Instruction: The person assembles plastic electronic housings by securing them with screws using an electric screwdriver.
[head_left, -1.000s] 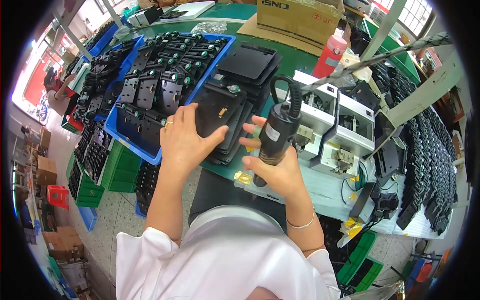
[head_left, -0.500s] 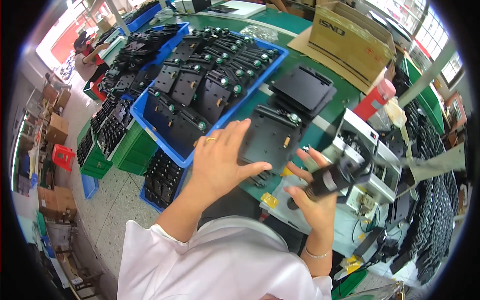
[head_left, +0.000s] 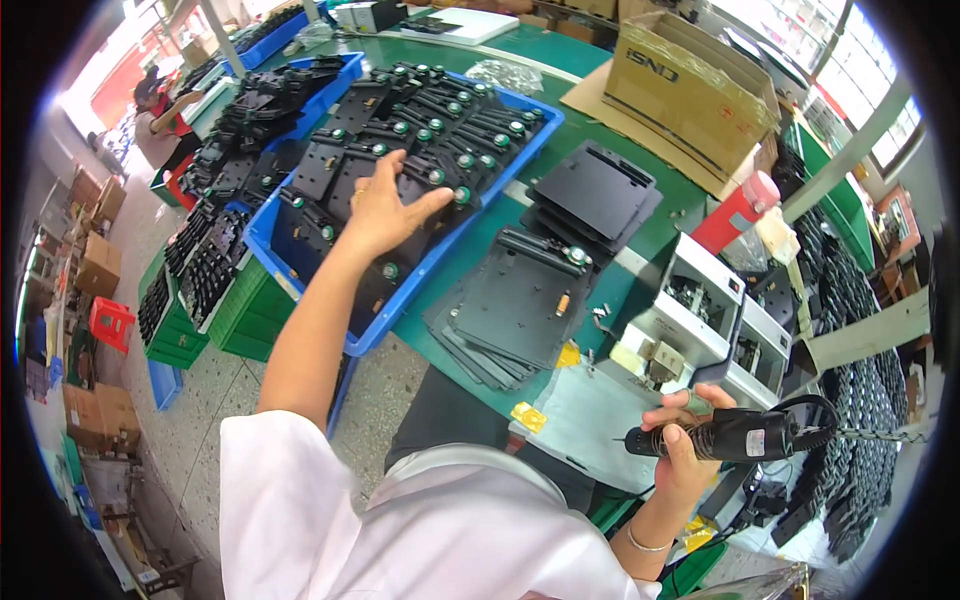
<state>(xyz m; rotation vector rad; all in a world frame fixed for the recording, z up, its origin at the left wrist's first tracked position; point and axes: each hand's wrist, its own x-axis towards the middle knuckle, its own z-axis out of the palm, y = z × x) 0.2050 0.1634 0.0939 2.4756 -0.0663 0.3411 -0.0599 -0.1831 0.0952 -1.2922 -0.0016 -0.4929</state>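
Noon taken as straight ahead over the bench point(head_left: 415, 335).

Left hand point(head_left: 380, 215) at eleven o'clock, reaching over the blue tray point(head_left: 366, 340). Thumb and fingers spread wide; nothing seen in its grasp. Could not tell whether the fingertips touched the black plates point(head_left: 318, 170) below. Those lay overlapped in the tray, many with rods ending in green-faced knobs point(head_left: 462, 195).

Right hand point(head_left: 685, 455) near three o'clock, wrapped round a corded black driver point(head_left: 755, 437), nose point(head_left: 638, 441) toward nine, cord point(head_left: 830, 410) off toward three.

Stack point(head_left: 505, 300) of plates just past noon, beside the tray, edges fanned out unevenly. Top plate bore a rod along its far edge and a small brass piece point(head_left: 563, 303) at its right. White machine point(head_left: 680, 330) at two o'clock.

On doing it well: I judged that any plate in the tray wanted an edge grip, lifted or lowered straight rather than dragged, lest it catch a neighbour's knob. The driver seemed well placed out to the side; its nose was best held clear of the stack, its cord slack. Squaring the stack would, I thought, have steadied the top plate.
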